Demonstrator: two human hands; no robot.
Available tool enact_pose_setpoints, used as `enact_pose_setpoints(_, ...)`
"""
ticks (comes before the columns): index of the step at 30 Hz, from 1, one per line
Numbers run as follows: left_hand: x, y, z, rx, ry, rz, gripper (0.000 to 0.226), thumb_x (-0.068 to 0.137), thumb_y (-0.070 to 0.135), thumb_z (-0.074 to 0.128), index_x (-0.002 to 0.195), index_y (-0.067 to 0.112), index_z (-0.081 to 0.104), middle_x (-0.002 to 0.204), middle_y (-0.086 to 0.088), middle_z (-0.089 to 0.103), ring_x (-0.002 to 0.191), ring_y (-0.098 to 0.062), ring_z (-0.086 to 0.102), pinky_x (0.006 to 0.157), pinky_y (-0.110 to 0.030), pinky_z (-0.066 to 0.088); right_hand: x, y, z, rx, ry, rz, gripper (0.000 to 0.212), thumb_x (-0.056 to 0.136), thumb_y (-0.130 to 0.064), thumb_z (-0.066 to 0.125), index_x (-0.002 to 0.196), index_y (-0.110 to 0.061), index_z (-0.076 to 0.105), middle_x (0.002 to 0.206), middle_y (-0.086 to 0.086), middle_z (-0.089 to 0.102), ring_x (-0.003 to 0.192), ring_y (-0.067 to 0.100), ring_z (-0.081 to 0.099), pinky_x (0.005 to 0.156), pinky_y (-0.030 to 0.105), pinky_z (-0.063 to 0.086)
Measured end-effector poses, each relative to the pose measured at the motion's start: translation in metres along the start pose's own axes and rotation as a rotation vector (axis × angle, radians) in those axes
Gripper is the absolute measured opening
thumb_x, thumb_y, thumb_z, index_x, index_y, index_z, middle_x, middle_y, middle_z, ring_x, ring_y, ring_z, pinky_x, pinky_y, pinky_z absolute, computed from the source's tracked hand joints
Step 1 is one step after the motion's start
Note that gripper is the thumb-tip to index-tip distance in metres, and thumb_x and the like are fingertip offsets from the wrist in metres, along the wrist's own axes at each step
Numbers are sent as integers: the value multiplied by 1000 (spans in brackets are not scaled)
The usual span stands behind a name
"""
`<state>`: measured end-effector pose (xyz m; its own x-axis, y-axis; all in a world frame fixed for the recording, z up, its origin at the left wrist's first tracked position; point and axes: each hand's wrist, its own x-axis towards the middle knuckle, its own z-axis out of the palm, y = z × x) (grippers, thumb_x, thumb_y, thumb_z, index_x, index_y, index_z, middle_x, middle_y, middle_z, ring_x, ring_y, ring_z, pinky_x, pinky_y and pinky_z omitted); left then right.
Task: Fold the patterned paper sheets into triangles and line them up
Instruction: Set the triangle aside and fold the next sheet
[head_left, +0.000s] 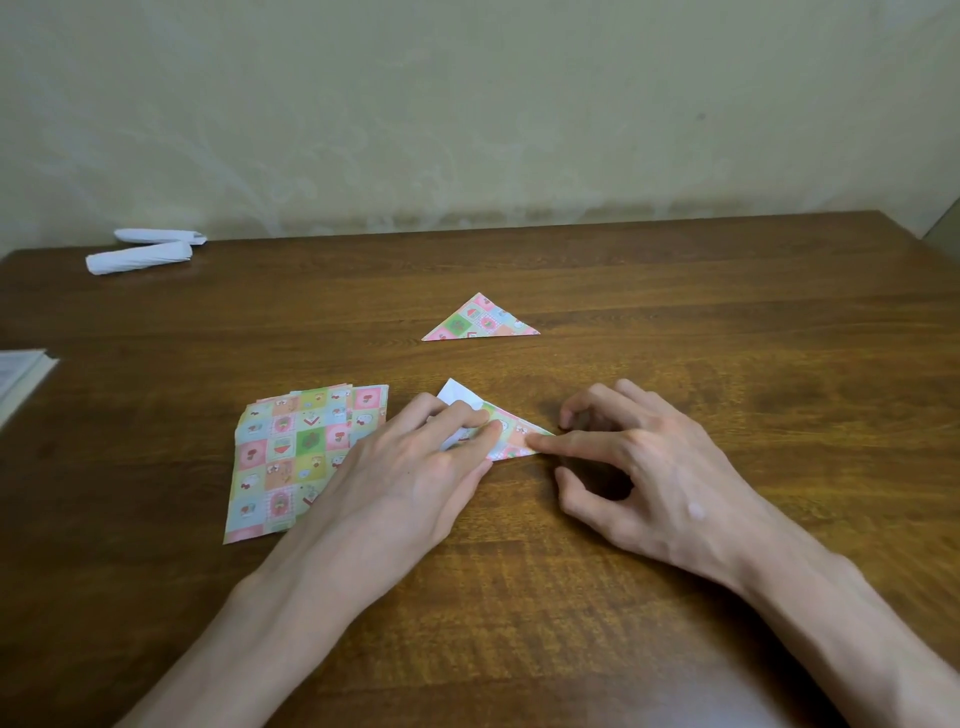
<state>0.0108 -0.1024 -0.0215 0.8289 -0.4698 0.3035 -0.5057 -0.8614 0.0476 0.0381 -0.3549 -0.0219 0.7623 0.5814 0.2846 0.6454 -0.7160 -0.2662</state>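
Note:
A folded patterned triangle (479, 320) lies flat on the wooden table (675, 322), beyond my hands. Nearer me, a partly folded patterned sheet (511, 434) shows its white back at the upper left corner. My left hand (415, 467) presses flat fingers on its left part. My right hand (639, 457) presses its straight index finger on the sheet's right tip, with the other fingers curled above the table. A stack of unfolded patterned sheets (291, 452) lies to the left, partly under my left wrist.
Two white rolled papers (140, 252) lie at the far left by the wall. A book or pad (21, 376) pokes in at the left edge. The table's back edge meets a pale wall.

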Motion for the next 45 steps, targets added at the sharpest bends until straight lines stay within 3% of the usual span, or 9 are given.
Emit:
enact_pose_setpoints(13, 0, 1, -4, -9, -50, -20, 34, 99, 35, 52, 126, 24, 70, 127, 10, 62, 111, -17, 58, 61, -34, 58, 1, -15, 5, 19, -42, -51, 43, 95, -46, 56, 135, -34, 67, 126, -19, 59, 117, 7, 51, 90, 26, 41)
enact_pose_setpoints(20, -7, 0, -10, 10, -90, 7, 47, 106, 41, 32, 139, 25, 62, 135, 12, 55, 122, -13, 50, 87, -33, 53, -1, -17, 7, 18, -38, -56, 43, 94, -46, 58, 137, -43, 65, 124, -20, 57, 114, 6, 50, 87, 27, 39)
enact_pose_setpoints(25, -10, 2, -17, 28, -184, -7, 50, 106, 42, 29, 146, 25, 54, 142, 12, 49, 128, -12, 44, 94, -33, 52, 0, -18, 8, 6, -23, -65, 42, 93, -45, 59, 133, -39, 68, 123, -17, 58, 112, 10, 52, 84, 29, 41)
enact_pose_setpoints(34, -15, 1, -21, 17, -311, -35, 60, 106, 46, 14, 162, 29, 25, 163, 18, 19, 155, -10, 0, 117, -28, 4, -1, -24, 8, -49, -54, -51, 47, 91, -46, 58, 138, -41, 64, 121, -14, 57, 114, 11, 49, 91, 28, 37)
enact_pose_setpoints(38, -16, 2, -22, -15, -314, -32, 60, 105, 48, 12, 164, 36, 10, 164, 25, -2, 147, 2, -30, 109, -17, -20, 0, -25, 7, -69, -45, -62, 43, 91, -45, 58, 133, -40, 67, 117, -12, 57, 114, 12, 51, 98, 29, 35)
enact_pose_setpoints(41, -14, 5, -35, 84, -301, -67, 55, 106, 48, 27, 160, 42, 25, 164, 21, 0, 149, -4, -22, 97, -2, -12, -1, -25, 7, -61, -35, -62, 43, 90, -44, 58, 131, -39, 69, 116, -13, 58, 113, 11, 52, 98, 30, 35)
enact_pose_setpoints(42, -14, 6, -37, 79, -326, -114, 53, 107, 48, 26, 160, 48, 22, 163, 26, -9, 148, -4, -24, 46, 0, 23, -1, -25, 7, -55, -29, -60, 42, 90, -44, 58, 131, -39, 70, 116, -13, 58, 112, 11, 52, 98, 30, 35)
enact_pose_setpoints(43, -15, 3, -35, 36, -319, -114, 54, 107, 49, 21, 159, 54, 9, 157, 37, -26, 146, 0, -33, 119, -26, 19, -1, -26, 7, -52, -25, -58, 42, 90, -43, 58, 130, -39, 70, 115, -13, 58, 112, 11, 53, 98, 30, 35)
enact_pose_setpoints(45, -19, -3, -32, -77, -448, -118, 58, 100, 56, 9, 154, 61, -10, 149, 44, -38, 147, -2, -36, 127, -37, 7, 0, -27, 7, -44, -21, -53, 41, 89, -43, 58, 128, -39, 71, 114, -12, 59, 111, 12, 54, 98, 30, 35)
